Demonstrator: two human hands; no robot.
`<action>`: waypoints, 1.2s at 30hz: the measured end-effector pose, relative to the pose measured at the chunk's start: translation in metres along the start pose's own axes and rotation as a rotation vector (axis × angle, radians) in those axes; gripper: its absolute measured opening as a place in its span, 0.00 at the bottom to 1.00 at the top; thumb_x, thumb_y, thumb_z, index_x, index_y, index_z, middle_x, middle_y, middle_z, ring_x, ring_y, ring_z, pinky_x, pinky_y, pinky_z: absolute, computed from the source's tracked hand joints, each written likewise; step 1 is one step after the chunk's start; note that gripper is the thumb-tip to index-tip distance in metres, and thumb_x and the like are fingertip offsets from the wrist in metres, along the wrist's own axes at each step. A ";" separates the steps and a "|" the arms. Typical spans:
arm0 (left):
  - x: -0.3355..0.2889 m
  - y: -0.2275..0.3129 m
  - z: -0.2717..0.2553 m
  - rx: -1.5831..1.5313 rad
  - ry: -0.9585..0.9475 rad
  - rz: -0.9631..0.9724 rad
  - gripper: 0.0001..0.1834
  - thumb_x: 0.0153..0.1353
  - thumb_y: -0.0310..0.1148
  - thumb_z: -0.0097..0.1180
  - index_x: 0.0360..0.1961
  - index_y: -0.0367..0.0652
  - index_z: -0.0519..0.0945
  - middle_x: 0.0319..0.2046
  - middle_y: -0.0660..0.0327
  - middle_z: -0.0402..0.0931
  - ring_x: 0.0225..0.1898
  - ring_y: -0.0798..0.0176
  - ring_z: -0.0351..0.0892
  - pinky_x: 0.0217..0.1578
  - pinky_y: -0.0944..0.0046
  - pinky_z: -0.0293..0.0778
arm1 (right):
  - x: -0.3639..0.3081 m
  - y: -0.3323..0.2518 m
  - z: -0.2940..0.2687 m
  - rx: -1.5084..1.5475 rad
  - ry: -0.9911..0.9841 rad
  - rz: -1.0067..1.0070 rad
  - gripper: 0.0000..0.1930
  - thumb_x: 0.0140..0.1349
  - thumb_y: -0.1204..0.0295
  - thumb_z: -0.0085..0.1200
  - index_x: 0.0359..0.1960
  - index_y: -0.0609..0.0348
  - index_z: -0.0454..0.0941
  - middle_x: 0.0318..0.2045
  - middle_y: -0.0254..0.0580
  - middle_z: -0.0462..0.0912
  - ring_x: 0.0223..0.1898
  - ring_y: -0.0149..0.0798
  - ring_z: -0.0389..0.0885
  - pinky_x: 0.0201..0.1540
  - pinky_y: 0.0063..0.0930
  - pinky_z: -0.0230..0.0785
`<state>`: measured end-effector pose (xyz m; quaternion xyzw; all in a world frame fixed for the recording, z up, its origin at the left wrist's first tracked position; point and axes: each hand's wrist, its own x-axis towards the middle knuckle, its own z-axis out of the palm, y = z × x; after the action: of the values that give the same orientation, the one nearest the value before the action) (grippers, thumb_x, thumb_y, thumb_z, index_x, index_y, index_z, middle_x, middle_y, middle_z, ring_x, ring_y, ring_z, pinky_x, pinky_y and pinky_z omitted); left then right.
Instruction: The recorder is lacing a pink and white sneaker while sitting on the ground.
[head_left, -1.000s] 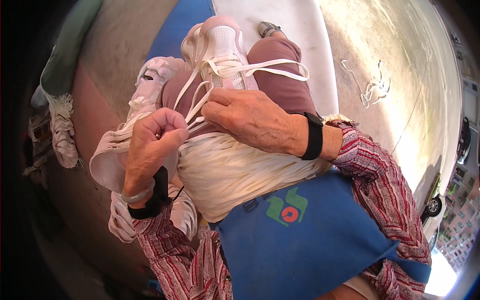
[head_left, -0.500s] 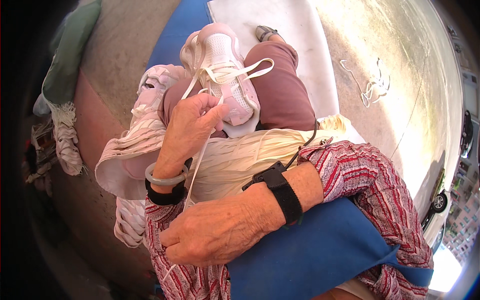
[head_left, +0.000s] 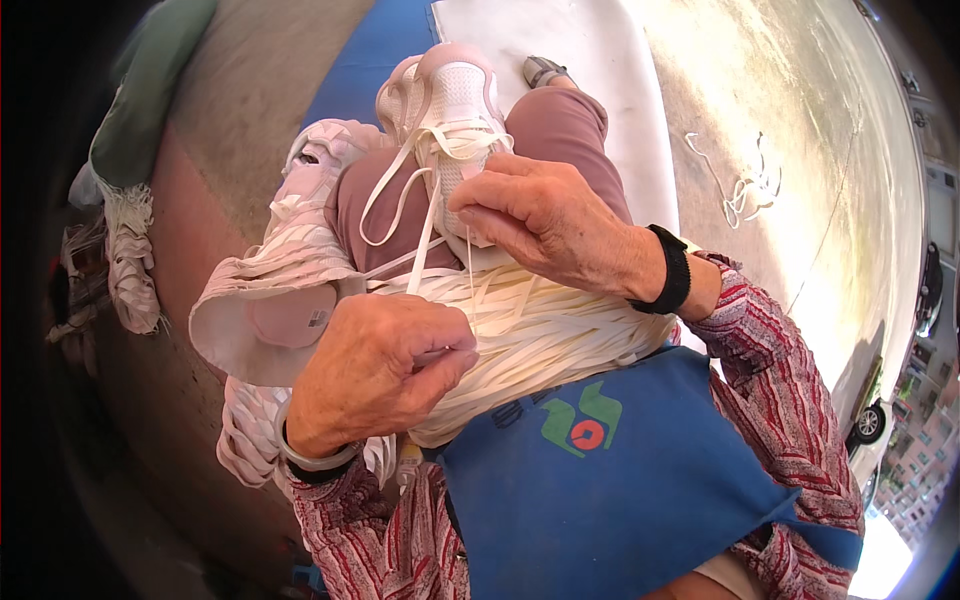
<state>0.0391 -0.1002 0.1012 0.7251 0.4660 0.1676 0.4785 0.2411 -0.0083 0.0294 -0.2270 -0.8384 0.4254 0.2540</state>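
A pale pink and white sneaker upper (head_left: 458, 95) lies over my lap, with a cream shoelace (head_left: 427, 235) threaded through its upper eyelets. My right hand (head_left: 565, 225) is closed in a pinch at its lower part, partly covering it. From these fingers a thin strand hangs down toward my left hand (head_left: 385, 365). That hand is nearer to me, thumb and fingers pressed together, a small white bit showing between them. The lace runs down behind its knuckles. Beneath both hands, a thick bundle of cream laces (head_left: 570, 310) spreads over my lap.
At left, more white and pink uppers (head_left: 320, 150) are piled beside my leg. A green cloth roll (head_left: 150, 100) stands farther left. A loose lace (head_left: 738, 195) lies on the concrete at right. A blue apron (head_left: 620, 490) covers my front; a white sheet (head_left: 590, 35) lies ahead.
My right hand has moved from low on the left up to the sneaker upper. My left hand has come down from the upper toward me. The lace loop now hangs to the left.
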 end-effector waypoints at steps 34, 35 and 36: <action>-0.108 -0.046 0.036 -0.958 0.627 -0.293 0.19 0.70 0.41 0.53 0.31 0.34 0.79 0.22 0.65 0.72 0.22 0.78 0.61 0.24 0.75 0.57 | -0.071 -0.095 -0.190 1.404 0.038 -0.347 0.23 0.68 0.60 0.50 0.15 0.58 0.77 0.13 0.33 0.72 0.09 0.19 0.58 0.11 0.18 0.41; -0.120 -0.053 0.038 -0.977 0.650 -0.241 0.19 0.71 0.41 0.52 0.31 0.34 0.79 0.22 0.65 0.72 0.22 0.78 0.60 0.24 0.74 0.57 | -0.079 -0.090 -0.196 1.344 0.206 -0.312 0.21 0.67 0.65 0.50 0.14 0.58 0.79 0.13 0.37 0.75 0.09 0.22 0.61 0.11 0.18 0.47; -0.128 -0.055 0.040 -0.995 0.673 -0.188 0.19 0.71 0.41 0.52 0.31 0.34 0.79 0.22 0.64 0.72 0.21 0.78 0.59 0.24 0.74 0.56 | -0.086 -0.084 -0.203 1.278 0.371 -0.277 0.20 0.66 0.70 0.51 0.13 0.59 0.80 0.14 0.41 0.77 0.09 0.26 0.64 0.10 0.18 0.52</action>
<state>-0.0270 -0.2226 0.0612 0.2773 0.5197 0.5424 0.5991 0.4195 0.0165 0.1826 0.0080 -0.3861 0.7548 0.5302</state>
